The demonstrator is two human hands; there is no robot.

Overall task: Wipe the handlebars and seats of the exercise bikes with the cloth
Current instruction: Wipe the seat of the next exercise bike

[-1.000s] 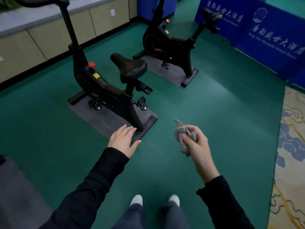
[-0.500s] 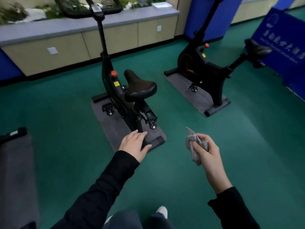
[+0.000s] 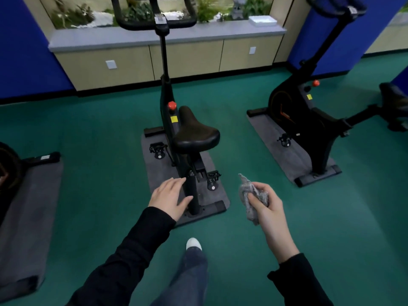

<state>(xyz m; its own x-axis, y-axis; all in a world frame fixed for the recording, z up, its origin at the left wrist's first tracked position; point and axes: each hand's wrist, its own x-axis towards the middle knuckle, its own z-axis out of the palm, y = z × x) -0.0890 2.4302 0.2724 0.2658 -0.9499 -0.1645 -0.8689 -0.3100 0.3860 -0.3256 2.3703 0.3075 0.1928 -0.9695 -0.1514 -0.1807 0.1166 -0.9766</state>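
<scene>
A green floor (image 3: 99, 133) is seen spread across the room, bounded at the far side by a long beige cabinet (image 3: 187, 60) with a grey top. Three black exercise bikes are stood on it, each on a grey mat: the middle bike (image 3: 167, 120) straight ahead on its mat (image 3: 152, 173), the right bike (image 3: 298, 120) well apart to one side, and the left bike (image 3: 8, 164), shown only in part at the frame's edge. The handlebars (image 3: 136, 26) of the middle bike are seen high up against the cabinet top, and its seat (image 3: 194, 133) is pointed toward the camera, above the post. A red knob (image 3: 172, 105) is set on the frame just ahead of the seat.

The left hand (image 3: 169, 198) is held out flat with fingers straight and slightly spread, beside the seat post in the view; nothing is held in it. The right hand (image 3: 268, 206) is curled round the cloth (image 3: 248, 199) — a crumpled grey wad, gripped between thumb and fingers, one corner sticking up. The cloth is kept in the air, to the right of the middle bike's rear foot and apart from every bike. A white shoe toe (image 3: 193, 243) is visible below.
</scene>
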